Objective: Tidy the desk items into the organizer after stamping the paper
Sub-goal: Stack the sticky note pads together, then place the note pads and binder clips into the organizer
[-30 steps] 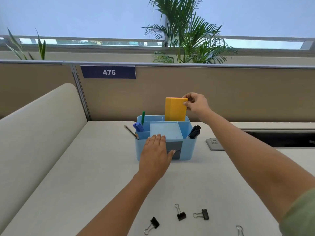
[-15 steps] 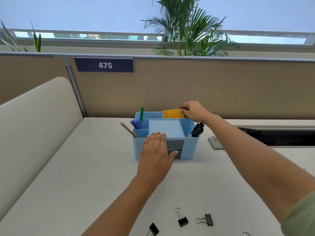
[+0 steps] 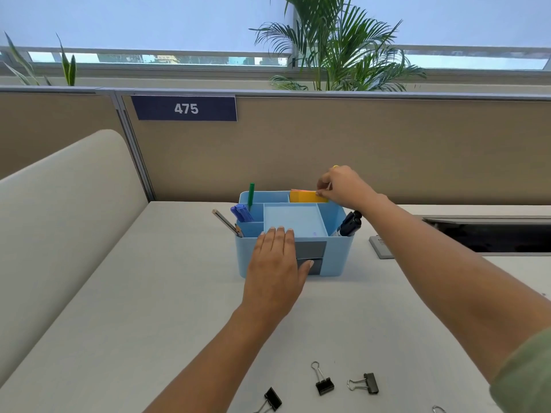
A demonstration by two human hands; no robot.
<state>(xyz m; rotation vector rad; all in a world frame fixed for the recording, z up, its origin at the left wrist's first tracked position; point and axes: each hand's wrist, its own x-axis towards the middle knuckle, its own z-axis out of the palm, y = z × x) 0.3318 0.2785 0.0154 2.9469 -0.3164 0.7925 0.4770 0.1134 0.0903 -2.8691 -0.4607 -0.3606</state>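
- One view, the head camera: a blue organizer [image 3: 338, 259] stands on the pale desk [image 3: 149, 293], near the partition at 12 o'clock.
- Left hand [image 3: 275, 257]: flat, fingers straight and together, pressed against the organizer's front wall. The fingertips reach the front rim; the thumb lies across the grey drawer front [image 3: 311, 248].
- Right hand [image 3: 343, 186]: at 1 o'clock of the organizer, thumb and forefinger pinching the upper right corner of the yellow pad [image 3: 307, 196].
- Yellow pad: upright in the rear compartment at 12 to 1 o'clock, only its top edge showing above the wall.
- Rear left compartment, 11 o'clock: one green pen [image 3: 251, 193], upright.
- Left compartments, 9 to 10 o'clock: blue pens [image 3: 242, 213] and a pencil [image 3: 225, 222], leaning outward.
- Right compartment, 3 o'clock: black markers [image 3: 350, 223], leaning right.
- Desk at 3 o'clock of the organizer: a grey flat item [image 3: 380, 247], partly hidden by the right forearm.
- Desk at 6 o'clock: three black binder clips [image 3: 323, 381], apart from each other.
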